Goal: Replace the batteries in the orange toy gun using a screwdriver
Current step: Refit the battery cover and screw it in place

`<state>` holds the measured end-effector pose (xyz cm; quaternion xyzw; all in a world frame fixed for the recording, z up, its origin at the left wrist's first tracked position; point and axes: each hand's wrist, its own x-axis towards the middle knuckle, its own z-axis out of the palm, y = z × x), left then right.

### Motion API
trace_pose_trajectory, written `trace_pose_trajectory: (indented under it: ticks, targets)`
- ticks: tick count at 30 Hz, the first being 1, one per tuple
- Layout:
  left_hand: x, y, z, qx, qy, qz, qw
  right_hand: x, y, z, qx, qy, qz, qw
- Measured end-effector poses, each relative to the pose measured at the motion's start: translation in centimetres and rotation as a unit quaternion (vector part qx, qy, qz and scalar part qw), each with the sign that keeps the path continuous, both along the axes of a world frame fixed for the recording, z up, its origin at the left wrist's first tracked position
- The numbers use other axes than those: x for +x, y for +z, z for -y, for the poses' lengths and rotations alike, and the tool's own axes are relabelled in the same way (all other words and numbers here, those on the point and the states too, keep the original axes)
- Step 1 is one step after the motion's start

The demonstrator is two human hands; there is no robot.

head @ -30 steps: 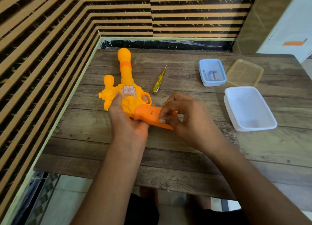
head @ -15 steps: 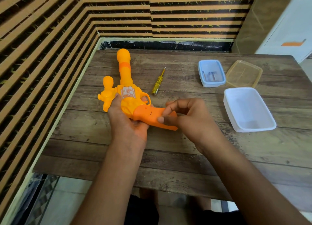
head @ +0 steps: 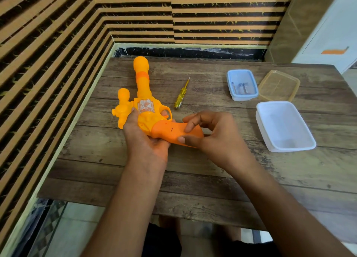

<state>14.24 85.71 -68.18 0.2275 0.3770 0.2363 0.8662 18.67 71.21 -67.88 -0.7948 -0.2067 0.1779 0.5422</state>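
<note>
Head view: orange toy gun [head: 146, 110] lies on the wooden table [head: 212, 170], barrel pointing away. Left hand [head: 143, 137] grips its body; right hand [head: 210, 133] pinches the grip end. Screwdriver [head: 181, 94] lies untouched just beside. Risk: prying the cover without unscrewing could snap the plastic.

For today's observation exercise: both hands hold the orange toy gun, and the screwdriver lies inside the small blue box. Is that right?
No. The head view shows the screwdriver lying on the table, between the toy gun and the blue box, not inside it. The left hand and right hand hold the gun.
</note>
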Motion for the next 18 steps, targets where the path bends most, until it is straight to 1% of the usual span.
trace_pose_trajectory:
  ticks: [5, 9, 11, 13, 14, 15, 17, 18]
  targets:
    - [0.0, 0.0, 0.1, 0.001, -0.006, -0.001, 1.000, 0.2, 0.1, 0.1, 0.054, 0.007, -0.053, 0.997]
    - [0.0, -0.1, 0.0, -0.005, 0.007, 0.003, 1.000, 0.6, 0.3, 0.7, 0.065, 0.030, -0.091, 0.993]
    - [0.0, 0.1, -0.1, -0.013, 0.000, 0.009, 1.000, 1.0, 0.0, 0.6, 0.117, 0.011, -0.116, 0.986]
    - [0.0, 0.3, 0.0, -0.024, -0.004, 0.006, 1.000, 1.9, -0.5, 0.4, 0.177, -0.045, -0.134, 0.974]
    - [0.0, 0.3, 0.0, -0.023, -0.005, 0.006, 1.000, 2.4, -1.0, 0.3, 0.184, -0.070, -0.117, 0.973]
    - [-0.1, 0.3, -0.1, -0.019, -0.007, 0.008, 1.000, 2.9, -1.6, 0.1, 0.169, -0.085, -0.074, 0.979]
    - [-0.2, 0.2, -0.3, -0.010, -0.015, 0.010, 1.000, 4.1, -2.8, -0.2, 0.070, -0.070, 0.075, 0.992]
    - [-0.3, 0.2, -0.5, -0.007, -0.019, 0.006, 1.000, 4.5, -3.4, -0.4, 0.011, -0.046, 0.151, 0.987]
